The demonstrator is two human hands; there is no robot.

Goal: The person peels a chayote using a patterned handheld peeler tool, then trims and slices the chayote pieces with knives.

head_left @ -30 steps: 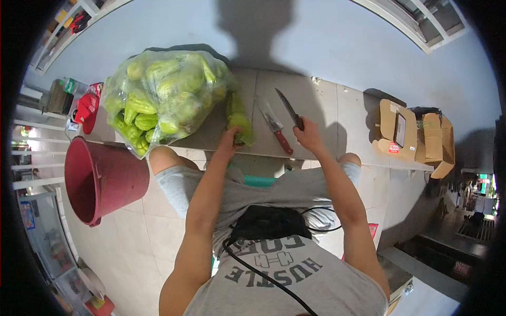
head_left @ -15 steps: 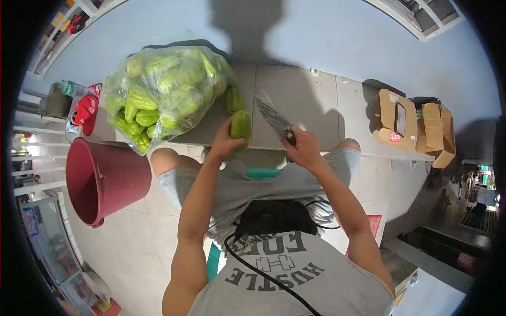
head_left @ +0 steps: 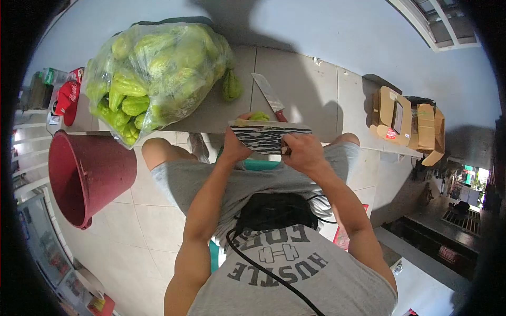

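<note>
My left hand (head_left: pixel 237 143) is closed around a green chayote (head_left: pixel 259 116), mostly hidden behind a striped blade. My right hand (head_left: pixel 305 152) grips a broad knife (head_left: pixel 263 136) with a black-and-white zebra-striped blade. The blade lies crosswise in front of the chayote, its far end by my left hand; whether it cuts in cannot be seen. Just beyond, a second knife (head_left: pixel 269 95) with a red handle rests on the tiled bench (head_left: pixel 311 79). Another chayote (head_left: pixel 231 86) sits on the bench beside a large clear plastic bag (head_left: pixel 163 68) full of chayotes.
A dark red bucket (head_left: pixel 105 168) stands on the floor at my left. Farther right on the bench are opened cardboard boxes (head_left: pixel 390 113). A red item (head_left: pixel 68 97) lies at the bench's left end. A wall (head_left: pixel 327 31) runs behind the bench.
My right hand has swung the striped knife left and inward, from pointing away over the bench to lying across the chayote. My left hand has brought the chayote nearer my body.
</note>
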